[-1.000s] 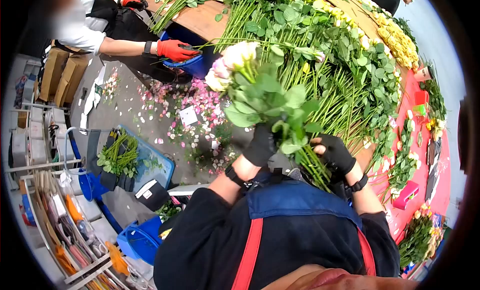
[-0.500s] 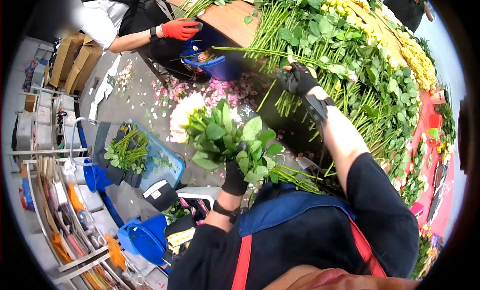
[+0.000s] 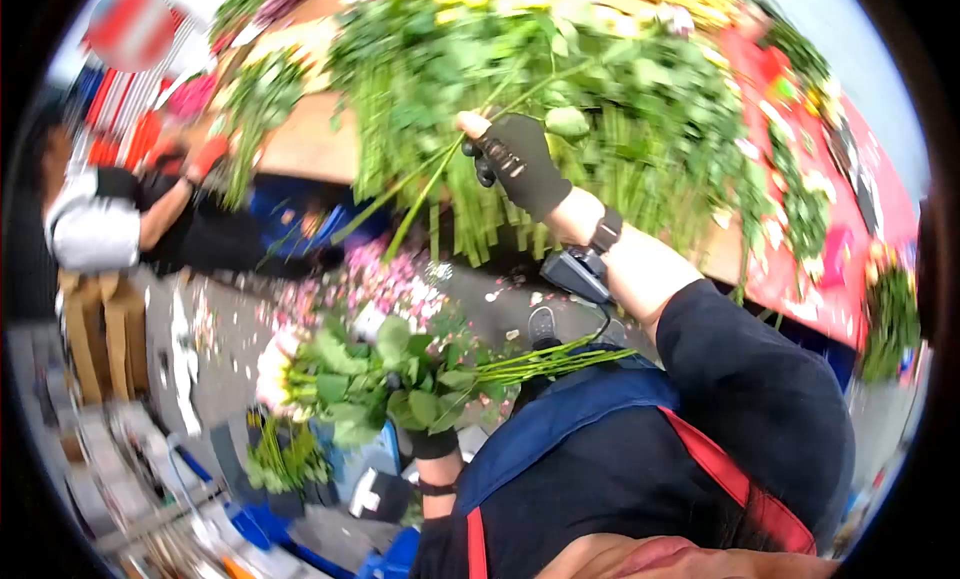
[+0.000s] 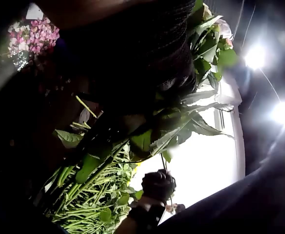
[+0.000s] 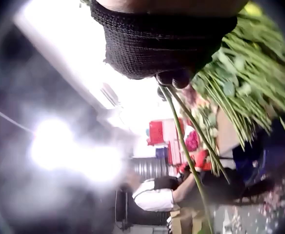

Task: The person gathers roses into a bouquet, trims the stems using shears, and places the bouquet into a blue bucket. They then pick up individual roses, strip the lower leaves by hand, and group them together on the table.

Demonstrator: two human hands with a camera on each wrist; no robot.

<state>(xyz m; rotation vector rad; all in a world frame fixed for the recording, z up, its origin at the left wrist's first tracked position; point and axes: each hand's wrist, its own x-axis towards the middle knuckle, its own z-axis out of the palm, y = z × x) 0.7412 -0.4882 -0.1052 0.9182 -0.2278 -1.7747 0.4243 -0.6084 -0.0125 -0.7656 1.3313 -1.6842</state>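
My left hand (image 3: 432,442), in a black glove, grips a bunch of pale pink roses (image 3: 345,384) low in front of my body. The blooms point left and the bare stems run right across my apron. Leaves hide most of those fingers. My right hand (image 3: 522,167), gloved in black with the thumb tip bare, is raised over the edge of the flower pile. It pinches a couple of long green stems (image 5: 182,139), whose cut ends hang down to the left in the head view. Beneath and behind it lies a thick heap of cut roses (image 3: 630,129).
Another person (image 3: 100,219) in red gloves works at the table's left end beside a blue bin (image 3: 290,214). Petals (image 3: 390,284) litter the floor. Cardboard boxes (image 3: 105,329) and a blue crate (image 3: 365,459) stand left. A red-covered table (image 3: 845,289) curves away on the right.
My right hand left the bunch, reached to the pile and now holds stems. The left hand carried the bunch down and left. The head view has turned; the other person's hands are at the table.
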